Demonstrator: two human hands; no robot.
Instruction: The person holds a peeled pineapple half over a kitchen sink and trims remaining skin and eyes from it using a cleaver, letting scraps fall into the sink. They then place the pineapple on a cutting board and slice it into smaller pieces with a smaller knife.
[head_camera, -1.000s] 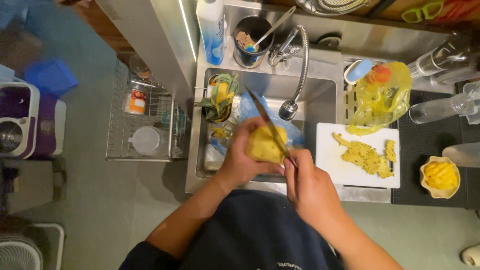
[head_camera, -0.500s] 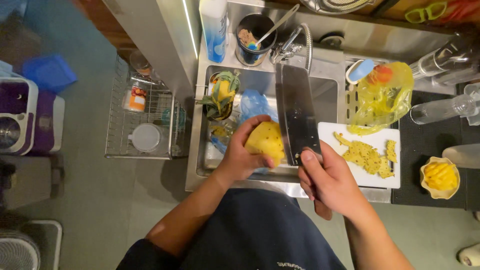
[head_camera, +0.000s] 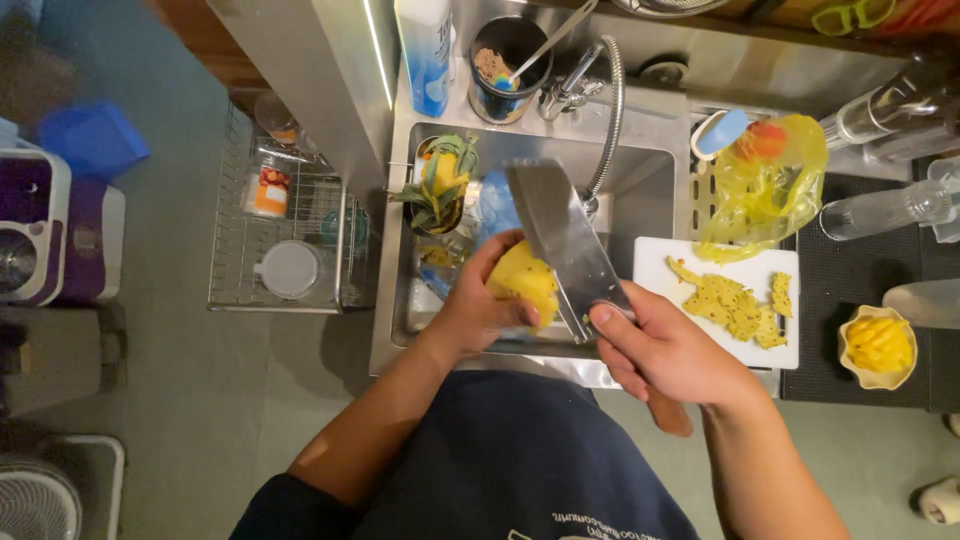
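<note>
Left hand (head_camera: 478, 305): clenched around a peeled pineapple (head_camera: 524, 283), yellow flesh bare, held over the front edge of the steel sink (head_camera: 650, 195); thumb and fingers wrap its near side.

Right hand (head_camera: 672, 350): grasping a broad cleaver (head_camera: 565, 245) by its wooden handle (the butt end shows below the wrist, past the sink's front rim). The thumb rests on the base of the blade. The blade lies flat-side up, tilted, its lower edge touching the right flank of the pineapple.

Sink, left half: a container holding the cut pineapple crown (head_camera: 440, 185), green leaves upward, with blue plastic just beside it (contents under the hand cannot be told).

Sink, back edge: curved tap (head_camera: 608, 110); dark cup with a utensil (head_camera: 505, 60); blue-and-white bottle (head_camera: 425, 50) at the back left corner.

White cutting board (head_camera: 660, 275): sits over the sink's right front edge, carrying strips of pineapple peel (head_camera: 730, 300).

Yellow plastic bag (head_camera: 765, 185): behind the board, touching its far edge.

Small scalloped bowl (head_camera: 878, 345): on the dark mat right of the board, holding yellow pineapple pieces.

Clear glassware (head_camera: 885, 210): near the counter's right edge, lying on its side.

Wire rack (head_camera: 285, 250): left of the sink, well apart from the hands, holding a lidded jar and a pale lid.
</note>
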